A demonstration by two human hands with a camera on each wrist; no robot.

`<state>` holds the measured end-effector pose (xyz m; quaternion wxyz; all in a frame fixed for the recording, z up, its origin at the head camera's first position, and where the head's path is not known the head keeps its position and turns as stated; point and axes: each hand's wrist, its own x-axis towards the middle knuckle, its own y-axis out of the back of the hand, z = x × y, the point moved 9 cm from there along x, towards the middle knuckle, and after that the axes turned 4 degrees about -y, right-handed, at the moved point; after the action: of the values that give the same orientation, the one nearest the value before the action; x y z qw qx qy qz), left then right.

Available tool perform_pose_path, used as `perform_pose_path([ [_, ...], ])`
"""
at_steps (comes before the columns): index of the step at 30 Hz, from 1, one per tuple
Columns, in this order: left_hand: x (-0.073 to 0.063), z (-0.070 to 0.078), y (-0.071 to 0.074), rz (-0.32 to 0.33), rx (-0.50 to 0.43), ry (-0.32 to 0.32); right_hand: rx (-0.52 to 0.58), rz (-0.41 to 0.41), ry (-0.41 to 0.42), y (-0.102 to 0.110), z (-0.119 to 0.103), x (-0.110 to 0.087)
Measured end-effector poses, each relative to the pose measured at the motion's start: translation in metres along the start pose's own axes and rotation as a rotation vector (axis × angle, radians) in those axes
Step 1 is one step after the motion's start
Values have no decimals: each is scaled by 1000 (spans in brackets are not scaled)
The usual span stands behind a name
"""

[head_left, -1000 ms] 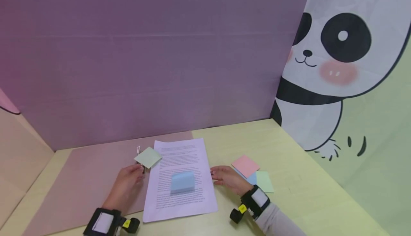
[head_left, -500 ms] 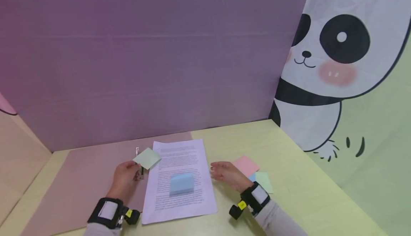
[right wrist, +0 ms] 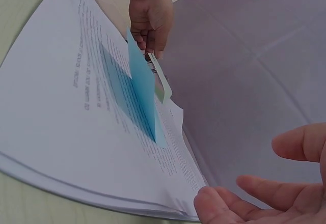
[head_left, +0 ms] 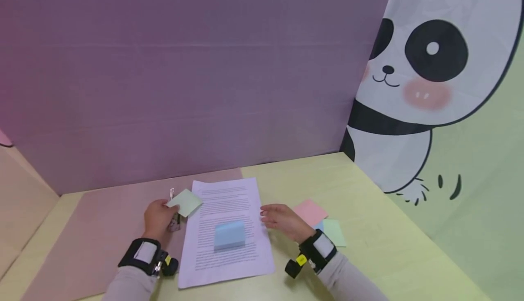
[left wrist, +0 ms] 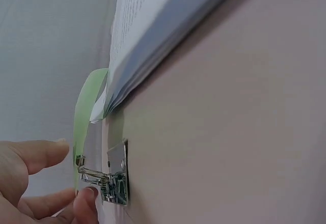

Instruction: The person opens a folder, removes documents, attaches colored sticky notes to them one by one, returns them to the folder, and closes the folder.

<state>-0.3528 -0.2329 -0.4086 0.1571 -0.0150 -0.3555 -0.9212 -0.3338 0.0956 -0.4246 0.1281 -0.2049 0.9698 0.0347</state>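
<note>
A pale green sticky note (head_left: 186,202) overlaps a metal clip (head_left: 174,223) and the upper left edge of a stack of printed sheets (head_left: 223,267). My left hand (head_left: 157,217) pinches the note's left edge, beside the clip. In the left wrist view the clip (left wrist: 116,178) stands on a flat pinkish board, with the green note (left wrist: 87,107) bowed above it. A blue sticky note (head_left: 229,236) sits on the top sheet, partly raised in the right wrist view. Close to the sheets' right edge, my right hand (head_left: 284,221) has relaxed fingers and holds nothing.
The pinkish board (head_left: 102,237) lies on the left of the wooden table (head_left: 380,237). Right of my right hand are a pink note (head_left: 310,212), a green note (head_left: 334,233) and a blue note between them. A purple wall (head_left: 204,87) rises behind.
My left hand has shifted up from beside the clip onto the green note's edge, uncovering more of the clip. My right hand has lifted slightly. The view has drifted a little.
</note>
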Motion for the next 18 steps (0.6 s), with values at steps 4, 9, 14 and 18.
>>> perform_pose_path([
  [4,2,2,2,23,19,-17,7,0,-6,0,3,1],
  [9,3,5,2,42,-22,17,11,-18,-3,-1,4,2],
  [14,3,24,2,78,-32,-61,3,-38,15,-4,-2,3],
  [18,1,41,0,62,-57,-115,-21,-46,9,-9,-8,9],
])
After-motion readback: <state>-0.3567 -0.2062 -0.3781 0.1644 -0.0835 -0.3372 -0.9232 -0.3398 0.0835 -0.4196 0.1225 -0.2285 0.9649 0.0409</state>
